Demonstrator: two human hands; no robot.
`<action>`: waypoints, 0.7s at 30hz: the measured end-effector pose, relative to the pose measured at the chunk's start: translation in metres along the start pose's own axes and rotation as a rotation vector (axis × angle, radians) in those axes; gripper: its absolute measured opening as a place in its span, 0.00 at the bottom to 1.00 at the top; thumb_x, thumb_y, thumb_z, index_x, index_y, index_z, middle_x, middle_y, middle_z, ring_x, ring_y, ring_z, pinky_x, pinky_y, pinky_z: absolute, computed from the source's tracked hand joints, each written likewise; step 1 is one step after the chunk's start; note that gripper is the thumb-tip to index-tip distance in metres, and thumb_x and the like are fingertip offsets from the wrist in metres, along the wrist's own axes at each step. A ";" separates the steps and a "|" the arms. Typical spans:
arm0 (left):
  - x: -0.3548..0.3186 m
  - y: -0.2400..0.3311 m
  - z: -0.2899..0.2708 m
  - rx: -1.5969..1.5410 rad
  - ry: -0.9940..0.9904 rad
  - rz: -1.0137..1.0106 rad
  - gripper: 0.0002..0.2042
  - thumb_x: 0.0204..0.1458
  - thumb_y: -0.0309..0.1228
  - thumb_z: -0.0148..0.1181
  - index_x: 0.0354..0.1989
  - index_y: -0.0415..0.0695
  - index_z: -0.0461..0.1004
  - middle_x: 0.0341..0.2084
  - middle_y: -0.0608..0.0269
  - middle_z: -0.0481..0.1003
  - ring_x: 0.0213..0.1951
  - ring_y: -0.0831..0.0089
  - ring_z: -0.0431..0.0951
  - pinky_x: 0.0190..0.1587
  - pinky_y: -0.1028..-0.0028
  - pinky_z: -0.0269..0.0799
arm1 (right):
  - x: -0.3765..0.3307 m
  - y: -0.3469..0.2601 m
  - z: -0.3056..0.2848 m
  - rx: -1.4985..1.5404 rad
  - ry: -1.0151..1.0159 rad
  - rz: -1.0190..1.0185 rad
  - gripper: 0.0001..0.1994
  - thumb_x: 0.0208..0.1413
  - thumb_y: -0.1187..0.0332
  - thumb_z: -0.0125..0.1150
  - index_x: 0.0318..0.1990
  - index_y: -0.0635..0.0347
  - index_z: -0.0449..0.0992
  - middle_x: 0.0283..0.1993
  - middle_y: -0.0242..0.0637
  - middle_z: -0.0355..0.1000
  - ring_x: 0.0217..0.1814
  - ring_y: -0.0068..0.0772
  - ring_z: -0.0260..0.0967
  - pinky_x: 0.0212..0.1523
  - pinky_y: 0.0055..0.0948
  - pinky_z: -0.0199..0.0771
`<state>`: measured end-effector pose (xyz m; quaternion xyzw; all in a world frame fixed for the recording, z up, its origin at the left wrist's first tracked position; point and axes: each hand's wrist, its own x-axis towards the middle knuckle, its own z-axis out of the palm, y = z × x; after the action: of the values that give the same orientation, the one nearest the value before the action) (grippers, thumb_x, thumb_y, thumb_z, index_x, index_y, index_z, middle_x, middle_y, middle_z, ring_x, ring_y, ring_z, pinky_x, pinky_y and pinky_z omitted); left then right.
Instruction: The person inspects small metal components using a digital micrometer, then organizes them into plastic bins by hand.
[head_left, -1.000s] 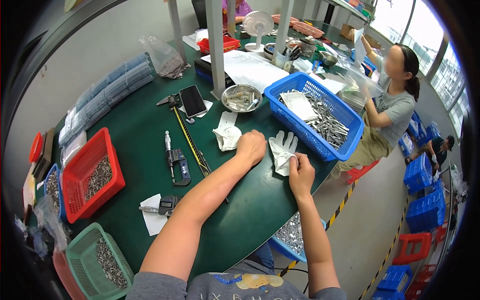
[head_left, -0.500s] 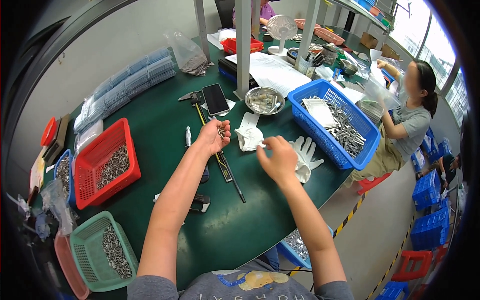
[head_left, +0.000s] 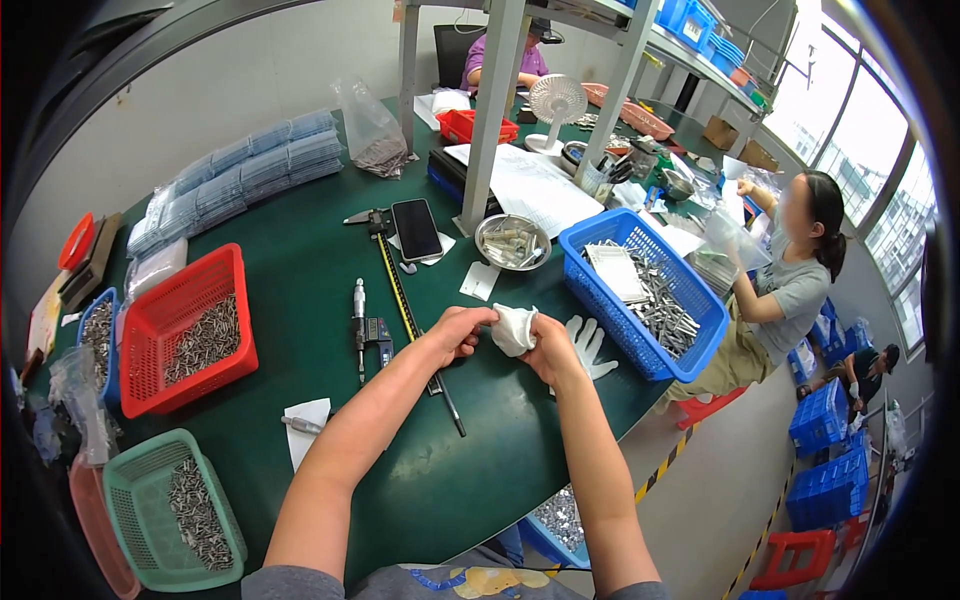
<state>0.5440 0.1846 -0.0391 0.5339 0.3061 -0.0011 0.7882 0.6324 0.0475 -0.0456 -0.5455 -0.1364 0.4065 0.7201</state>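
Observation:
Both my hands meet at a bunched-up white glove (head_left: 515, 331) above the green table. My right hand (head_left: 550, 352) grips its right side between thumb and fingers. At the glove's left edge, the thumb and forefinger of my left hand (head_left: 458, 334) pinch the cloth. The other left fingers are curled, and whatever lies inside them is hidden. A second white glove (head_left: 592, 350) lies flat beside my right hand. Left of my hands are a long yellow-and-black strip (head_left: 400, 290) and a micrometer (head_left: 360, 325).
A blue basket (head_left: 690, 372) of metal pins stands at right, near a steel bowl (head_left: 512, 243). A phone (head_left: 415, 229) and a caliper (head_left: 372, 218) lie farther back. Red (head_left: 135, 385) and green (head_left: 130, 500) baskets of small parts stand at left. A co-worker (head_left: 800, 260) sits at right.
My right hand has taken hold of the bunched glove. My left hand, which held small brass-coloured parts in its open palm, has turned over and come to the glove. The view has shifted.

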 end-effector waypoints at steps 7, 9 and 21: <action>0.004 -0.008 0.011 0.255 -0.054 0.200 0.12 0.45 0.40 0.54 0.21 0.44 0.68 0.14 0.73 0.65 0.15 0.86 0.58 0.16 0.83 0.52 | -0.013 -0.010 0.006 0.118 -0.163 0.101 0.25 0.49 0.52 0.30 0.45 0.62 0.64 0.43 0.39 0.66 0.44 0.35 0.64 0.37 0.41 0.65; 0.011 -0.015 0.014 0.440 0.067 0.441 0.16 0.47 0.43 0.52 0.22 0.41 0.69 0.16 0.71 0.67 0.17 0.86 0.60 0.17 0.81 0.54 | -0.015 -0.009 0.017 0.067 -0.072 0.109 0.22 0.51 0.52 0.37 0.41 0.62 0.66 0.38 0.37 0.68 0.38 0.30 0.66 0.34 0.32 0.65; -0.009 0.010 -0.018 0.441 0.018 0.491 0.16 0.50 0.41 0.48 0.16 0.44 0.66 0.10 0.78 0.56 0.13 0.88 0.50 0.13 0.82 0.42 | 0.014 0.002 0.005 -0.158 0.396 -0.418 0.17 0.51 0.57 0.49 0.16 0.58 0.67 0.14 0.23 0.60 0.12 0.11 0.48 0.11 0.17 0.44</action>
<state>0.5315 0.2016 -0.0305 0.7497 0.1674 0.1273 0.6275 0.6371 0.0610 -0.0486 -0.6285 -0.1338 0.1230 0.7563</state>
